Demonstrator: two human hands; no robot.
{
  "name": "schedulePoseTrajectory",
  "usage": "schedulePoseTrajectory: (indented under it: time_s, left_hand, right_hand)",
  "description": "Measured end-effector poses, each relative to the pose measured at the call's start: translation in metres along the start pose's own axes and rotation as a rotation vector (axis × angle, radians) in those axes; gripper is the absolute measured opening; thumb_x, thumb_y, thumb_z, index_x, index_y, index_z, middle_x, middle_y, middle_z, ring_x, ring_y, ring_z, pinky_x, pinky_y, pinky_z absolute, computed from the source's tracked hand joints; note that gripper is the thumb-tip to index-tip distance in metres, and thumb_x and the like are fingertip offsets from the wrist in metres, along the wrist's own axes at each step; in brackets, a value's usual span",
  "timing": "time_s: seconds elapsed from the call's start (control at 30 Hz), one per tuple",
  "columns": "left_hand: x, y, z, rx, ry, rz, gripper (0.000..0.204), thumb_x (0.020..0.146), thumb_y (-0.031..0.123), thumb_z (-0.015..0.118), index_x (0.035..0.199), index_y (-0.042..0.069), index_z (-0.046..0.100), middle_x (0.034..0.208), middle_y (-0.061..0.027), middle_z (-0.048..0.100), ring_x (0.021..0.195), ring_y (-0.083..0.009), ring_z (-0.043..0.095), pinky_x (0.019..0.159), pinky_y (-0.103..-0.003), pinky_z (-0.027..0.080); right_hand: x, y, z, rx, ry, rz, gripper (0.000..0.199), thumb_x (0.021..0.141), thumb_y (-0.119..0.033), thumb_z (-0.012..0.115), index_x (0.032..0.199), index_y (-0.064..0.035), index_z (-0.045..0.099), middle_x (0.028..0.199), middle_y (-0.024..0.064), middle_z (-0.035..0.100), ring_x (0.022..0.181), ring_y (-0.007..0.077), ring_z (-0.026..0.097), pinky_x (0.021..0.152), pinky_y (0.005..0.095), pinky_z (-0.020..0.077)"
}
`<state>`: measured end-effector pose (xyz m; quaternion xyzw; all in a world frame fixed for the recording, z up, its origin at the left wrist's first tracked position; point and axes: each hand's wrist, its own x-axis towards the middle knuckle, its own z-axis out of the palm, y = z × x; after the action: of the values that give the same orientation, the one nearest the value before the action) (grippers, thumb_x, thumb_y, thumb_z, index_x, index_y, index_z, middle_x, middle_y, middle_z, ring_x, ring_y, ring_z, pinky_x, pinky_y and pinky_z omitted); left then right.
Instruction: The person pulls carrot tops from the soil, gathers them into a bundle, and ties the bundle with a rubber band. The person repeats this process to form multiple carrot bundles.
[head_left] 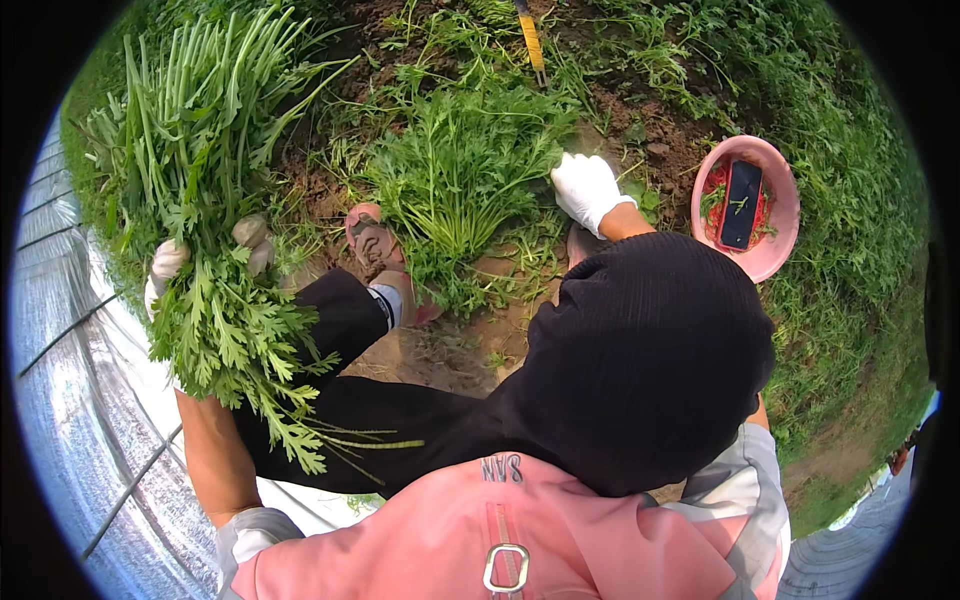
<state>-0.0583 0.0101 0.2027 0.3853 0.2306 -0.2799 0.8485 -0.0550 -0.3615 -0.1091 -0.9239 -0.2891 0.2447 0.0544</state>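
My left hand (164,266), in a white glove, is closed round a thick bunch of leafy greens (235,315). The bunch's pale cut stems (190,70) point away from me, and its leaves hang over my left leg. My right hand (590,190), also gloved in white, is curled into a fist at the right edge of a clump of feathery greens (460,165). Its fingertips are turned from view, so whatever they may hold is hidden. The clump stands between my feet, its stems gathered towards me.
A pink basin (778,240) to the right holds a dark phone (741,205) on red strands. A yellow-handled tool (530,40) lies beyond the clump. Bare soil (655,150) and green growth surround it. Silvery plastic sheeting (90,400) runs along the left. My black-clad knee (650,360) rises at right.
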Motion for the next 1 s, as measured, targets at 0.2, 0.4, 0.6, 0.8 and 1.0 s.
schedulePoseTrajectory:
  time_s: [0.2, 0.4, 0.6, 0.8, 1.0]
  left_hand:
    - [-0.01, -0.003, 0.007, 0.029, -0.104, 0.055, 0.079, 0.085, 0.034, 0.064, 0.143, -0.008, 0.032, 0.1, -0.0115, 0.051, 0.076, -0.018, 0.046, 0.068, -0.029, 0.045]
    - [-0.018, -0.008, 0.017, 0.041, -0.094, 0.088, 0.076, 0.086, 0.035, 0.064, 0.141, -0.01, 0.035, 0.103, -0.0166, 0.058, 0.082, -0.0216, 0.053, 0.075, -0.032, 0.05]
    - [-0.032, -0.011, 0.019, 0.06, -0.117, 0.111, 0.075, 0.086, 0.034, 0.064, 0.141, -0.009, 0.036, 0.104, -0.0168, 0.058, 0.083, -0.0223, 0.053, 0.076, -0.033, 0.05]
    - [-0.037, -0.015, 0.019, 0.068, -0.096, 0.122, 0.074, 0.086, 0.034, 0.064, 0.141, -0.008, 0.037, 0.105, -0.017, 0.058, 0.084, -0.0229, 0.054, 0.076, -0.034, 0.05]
    - [-0.029, -0.017, 0.023, 0.057, -0.104, 0.102, 0.073, 0.086, 0.033, 0.063, 0.14, -0.008, 0.037, 0.106, -0.0172, 0.058, 0.085, -0.0236, 0.054, 0.077, -0.034, 0.05]
  right_hand:
    - [-0.015, -0.012, -0.061, 0.39, -0.307, 0.178, 0.042, 0.094, -0.034, 0.057, 0.117, 0.0011, 0.056, 0.104, 0.0238, 0.067, 0.096, 0.0403, 0.066, 0.082, 0.0476, 0.0518]
    - [-0.03, -0.04, -0.11, 0.325, -0.285, 0.29, 0.038, 0.096, -0.033, 0.056, 0.119, -0.0032, 0.063, 0.107, 0.0189, 0.069, 0.101, 0.0361, 0.065, 0.09, 0.044, 0.0501]
    - [-0.044, -0.053, -0.11, 0.275, -0.206, 0.351, 0.038, 0.095, -0.028, 0.058, 0.124, -0.0039, 0.061, 0.113, 0.0173, 0.068, 0.105, 0.032, 0.065, 0.093, 0.0416, 0.0497]
    - [-0.025, -0.061, -0.08, 0.332, -0.009, 0.357, 0.039, 0.094, -0.027, 0.058, 0.127, -0.0041, 0.059, 0.115, 0.0168, 0.067, 0.107, 0.0307, 0.064, 0.094, 0.0407, 0.0494]
    - [-0.027, -0.06, -0.056, 0.35, 0.144, 0.395, 0.041, 0.094, -0.025, 0.058, 0.129, -0.0043, 0.058, 0.117, 0.0163, 0.066, 0.108, 0.0293, 0.064, 0.095, 0.0398, 0.049]
